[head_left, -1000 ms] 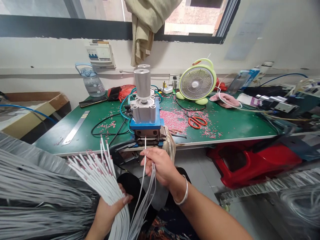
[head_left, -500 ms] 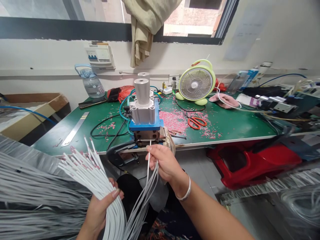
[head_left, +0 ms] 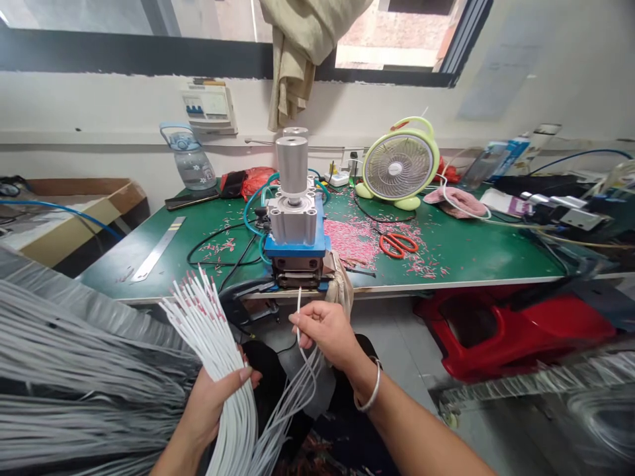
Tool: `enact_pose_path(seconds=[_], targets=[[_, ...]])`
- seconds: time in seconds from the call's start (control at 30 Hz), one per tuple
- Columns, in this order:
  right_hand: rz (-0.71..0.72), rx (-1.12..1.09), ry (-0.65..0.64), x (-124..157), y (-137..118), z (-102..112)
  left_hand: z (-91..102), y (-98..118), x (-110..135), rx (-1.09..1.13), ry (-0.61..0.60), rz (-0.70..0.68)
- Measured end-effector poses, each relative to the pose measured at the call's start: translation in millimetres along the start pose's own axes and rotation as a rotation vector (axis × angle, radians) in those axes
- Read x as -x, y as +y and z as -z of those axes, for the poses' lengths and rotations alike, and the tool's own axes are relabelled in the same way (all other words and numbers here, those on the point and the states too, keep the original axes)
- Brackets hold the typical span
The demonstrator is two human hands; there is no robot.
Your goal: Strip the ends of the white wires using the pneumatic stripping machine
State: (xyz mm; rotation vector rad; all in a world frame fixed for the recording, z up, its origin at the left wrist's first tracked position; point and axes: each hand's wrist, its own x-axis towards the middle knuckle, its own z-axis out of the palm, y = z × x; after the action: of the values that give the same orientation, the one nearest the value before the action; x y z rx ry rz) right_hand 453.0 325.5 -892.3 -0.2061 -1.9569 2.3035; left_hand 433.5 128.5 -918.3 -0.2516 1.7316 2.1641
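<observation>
Gently curved, slender white cables (head_left: 215, 344)

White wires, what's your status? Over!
Left hand grips wire bundle. Right hand pinches one wire, tip near machine. Red-handled scissors lie off rightward.

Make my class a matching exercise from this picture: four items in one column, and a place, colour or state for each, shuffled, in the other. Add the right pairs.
Column one
1. Left grip
2. Right grip
3. Scissors
4. Fan

Column two
A. Light green, standing on the table
B. Pinching a single white wire in front of the machine
C. Lying among pink scraps
D. Around a thick bundle of white wires

Right pairs: 1-D; 2-B; 3-C; 4-A
</observation>
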Motion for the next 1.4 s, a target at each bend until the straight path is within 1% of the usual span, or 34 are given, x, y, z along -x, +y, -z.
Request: enact_pose_path(seconds=[0.1, 0.17, 0.2, 0.27, 0.33, 0.43, 0.47, 0.53, 0.6, 0.63, 0.67, 0.73, 0.77, 0.8, 0.83, 0.9, 0.93, 1.0, 1.03, 1.1, 1.13, 1.17, 1.2, 1.27, 1.33, 1.4], targets=[[0.048, 0.012, -0.048, 0.2, -0.5, 4.0, -2.8, 3.0, -1.3, -0.001, -0.013, -0.023], [0.098, 0.027, -0.125, 1.8, -1.3, 5.0, -6.5, 6.8, -2.9, 0.009, -0.017, -0.039], [0.098, 0.047, -0.175, 3.4, -0.9, 3.8, -8.7, 9.3, -3.9, 0.018, -0.016, -0.06], [0.062, 0.108, -0.275, 8.1, 2.9, -2.9, -13.4, 14.7, -6.2, 0.031, -0.032, -0.111], [0.051, 0.162, -0.345, 14.2, 10.6, -14.7, -17.9, 19.7, -8.3, 0.018, -0.063, -0.158], [0.114, 0.133, -0.323, 22.0, 24.6, -33.8, -23.4, 24.9, -9.5, -0.066, -0.106, -0.206], [0.106, 0.1, -0.307, 23.2, 28.3, -38.5, -24.7, 25.9, -9.4, -0.086, -0.125, -0.209], [0.041, 0.029, -0.307, 23.4, 33.6, -42.9, -26.2, 26.9, -8.8, -0.084, -0.152, -0.193], [-0.003, 0.034, -0.314, 20.6, 39.8, -40.2, -25.2, 26.4, -8.5, -0.032, -0.13, -0.171], [0.013, 0.101, -0.293, 18.3, 45.2, -36.6, -23.5, 25.4, -9.0, -0.002, -0.095, -0.168], [0.044, 0.22, -0.258, 15.9, 53.2, -31.8, -21.0, 23.8, -9.9, 0.022, -0.051, -0.17], [0.078, 0.592, -0.192, 12.5, 78.3, -20.9, -13.8, 19.1, -13.1, 0.048, 0.042, -0.181], [0.047, 0.788, -0.191, 12.5, 94.7, -15.7, -9.7, 16.2, -14.9, 0.052, 0.086, -0.189], [-0.017, 0.96, -0.217, 14.2, 112.3, -11.3, -5.5, 13.1, -16.6, 0.051, 0.126, -0.198], [-0.08, 1.044, -0.247, 17.3, 129.9, -8.1, -1.7, 10.1, -18.0, 0.046, 0.16, -0.203], [-0.171, 1.122, -0.295, 26.3, 159.9, -5.5, 4.1, 4.6, -19.8, 0.033, 0.195, -0.206], [-0.19, 1.138, -0.302, 31.0, 170.4, -6.1, 5.9, 2.3, -20.1, 0.024, 0.2, -0.203], [-0.179, 1.191, -0.295, 37.9, 180.4, -10.0, 7.6, -1.1, -20.3, 0.008, 0.188, -0.206], [-0.127, 1.228, -0.287, 39.5, 180.6, -13.1, 7.8, -2.4, -20.3, 0.003, 0.176, -0.208], [0.045, 1.289, -0.312, 39.2, 175.1, -20.5, 7.8, -4.5, -20.4, -0.002, 0.16, -0.197], [0.109, 1.29, -0.367, 37.9, 171.5, -24.9, 7.7, -5.5, -20.6, -0.006, 0.153, -0.183], [0.132, 1.268, -0.443, 36.2, 168.5, -29.7, 7.7, -6.4, -20.9, -0.011, 0.144, -0.167], [0.109, 1.232, -0.524, 34.6, 166.7, -34.9, 7.7, -7.3, -21.1, -0.017, 0.14, -0.154], [-0.032, 1.155, -0.64, 32.5, 168.1, -46.3, 7.8, -8.9, -21.3, -0.027, 0.133, -0.151], [-0.148, 1.139, -0.654, 31.7, 174.2, -57.1, 8.2, -10.2, -21.3, -0.033, 0.138, -0.159], [-0.201, 1.141, -0.631, 31.3, 180.8, -65.0, 9.0, -11.1, -21.3, -0.037, 0.142, -0.163]])
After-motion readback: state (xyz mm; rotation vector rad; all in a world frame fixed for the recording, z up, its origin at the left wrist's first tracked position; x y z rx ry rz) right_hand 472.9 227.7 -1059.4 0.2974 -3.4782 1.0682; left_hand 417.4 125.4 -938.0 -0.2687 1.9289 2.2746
